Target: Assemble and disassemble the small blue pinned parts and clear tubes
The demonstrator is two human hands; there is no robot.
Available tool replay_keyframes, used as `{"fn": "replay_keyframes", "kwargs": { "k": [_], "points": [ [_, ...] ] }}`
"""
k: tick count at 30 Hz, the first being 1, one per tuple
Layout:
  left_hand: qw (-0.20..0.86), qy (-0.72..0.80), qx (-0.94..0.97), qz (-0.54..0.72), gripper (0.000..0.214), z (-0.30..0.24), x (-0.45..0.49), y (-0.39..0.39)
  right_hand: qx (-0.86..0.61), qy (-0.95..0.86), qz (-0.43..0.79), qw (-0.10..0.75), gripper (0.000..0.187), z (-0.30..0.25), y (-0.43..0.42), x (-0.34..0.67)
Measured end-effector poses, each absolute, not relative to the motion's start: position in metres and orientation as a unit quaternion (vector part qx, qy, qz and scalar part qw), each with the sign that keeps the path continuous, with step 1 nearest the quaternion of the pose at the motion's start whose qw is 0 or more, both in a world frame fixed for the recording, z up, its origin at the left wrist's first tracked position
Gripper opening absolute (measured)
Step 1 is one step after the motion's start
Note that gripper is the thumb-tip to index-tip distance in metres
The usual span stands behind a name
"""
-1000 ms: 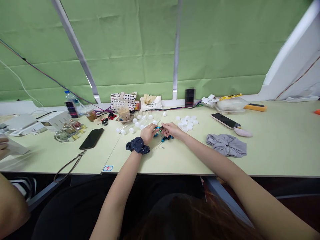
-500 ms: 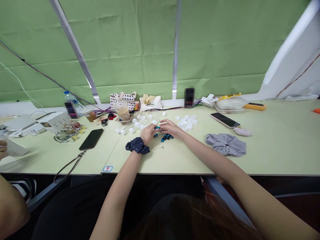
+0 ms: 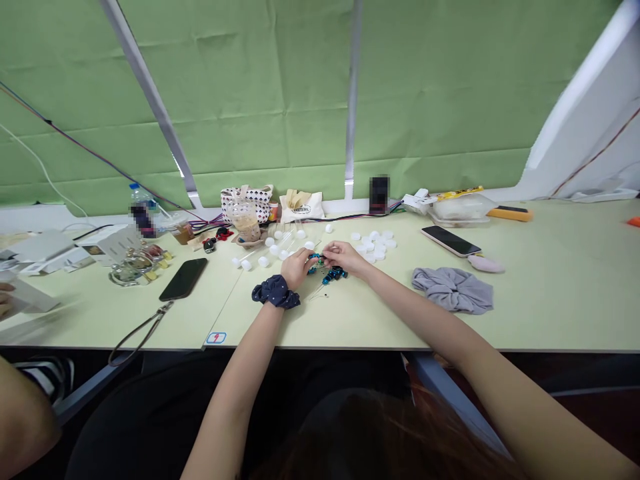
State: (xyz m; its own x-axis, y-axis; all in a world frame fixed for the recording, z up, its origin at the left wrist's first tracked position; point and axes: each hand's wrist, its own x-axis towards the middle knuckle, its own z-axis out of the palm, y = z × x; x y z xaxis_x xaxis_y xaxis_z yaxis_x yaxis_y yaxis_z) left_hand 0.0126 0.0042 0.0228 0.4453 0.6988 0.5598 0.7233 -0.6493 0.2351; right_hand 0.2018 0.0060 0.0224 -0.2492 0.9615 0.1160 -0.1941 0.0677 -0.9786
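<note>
My left hand (image 3: 298, 268), with a dark blue scrunchie (image 3: 276, 291) on its wrist, pinches a small shiny blue piece (image 3: 315, 256). Close beside it, my right hand (image 3: 345, 258) has thumb and fingers pinched together at the right end of that piece. What the right fingertips grip, if anything, is too small to make out. A little cluster of shiny blue-and-black pieces (image 3: 335, 274) lies on the table just below the right hand, with thin wire-like strands next to it. Clear tubes with white caps (image 3: 263, 261) lie beyond the left hand; loose white caps (image 3: 374, 248) are behind the right hand.
A grey cloth (image 3: 453, 290) and a phone (image 3: 450, 241) lie to the right. On the left are a dark phone (image 3: 183, 279) with a strap and several glass jars (image 3: 137, 267). A drink cup (image 3: 247, 223) stands behind. Another person's hand (image 3: 5, 299) holds a white box far left.
My right hand's fingers have closed from a looser spread into a pinch at the blue piece. The left hand has stayed in almost the same place.
</note>
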Motion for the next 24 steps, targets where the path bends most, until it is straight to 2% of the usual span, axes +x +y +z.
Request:
{"fn": "replay_keyframes", "kwargs": {
  "k": [3, 7, 10, 13, 15, 21, 24],
  "points": [
    [0.021, -0.416, -0.849, -0.325, 0.029, 0.023, 0.013, 0.005, -0.317, -0.522, 0.594, 0.524, 0.031, 0.020, 0.007, 0.202],
    [0.020, -0.412, -0.851, -0.325, 0.029, 0.023, 0.014, 0.003, -0.361, -0.522, 0.604, 0.482, 0.024, 0.014, 0.011, 0.198],
    [0.026, -0.427, -0.844, -0.324, 0.030, 0.023, 0.014, 0.003, -0.385, -0.507, 0.568, 0.521, 0.022, 0.009, 0.018, 0.203],
    [0.028, -0.447, -0.836, -0.318, 0.030, 0.020, 0.011, 0.007, -0.410, -0.512, 0.491, 0.573, 0.019, 0.005, 0.027, 0.218],
    [0.019, -0.437, -0.842, -0.314, 0.026, 0.015, 0.007, 0.013, -0.455, -0.533, 0.415, 0.579, 0.018, 0.001, 0.033, 0.231],
    [-0.031, -0.412, -0.849, -0.329, 0.011, -0.005, -0.004, 0.034, -0.558, -0.603, 0.241, 0.517, 0.009, -0.015, 0.047, 0.252],
    [-0.054, -0.418, -0.838, -0.346, 0.010, -0.013, -0.008, 0.040, -0.549, -0.649, 0.191, 0.491, 0.015, -0.021, 0.051, 0.251]
  ]
}}
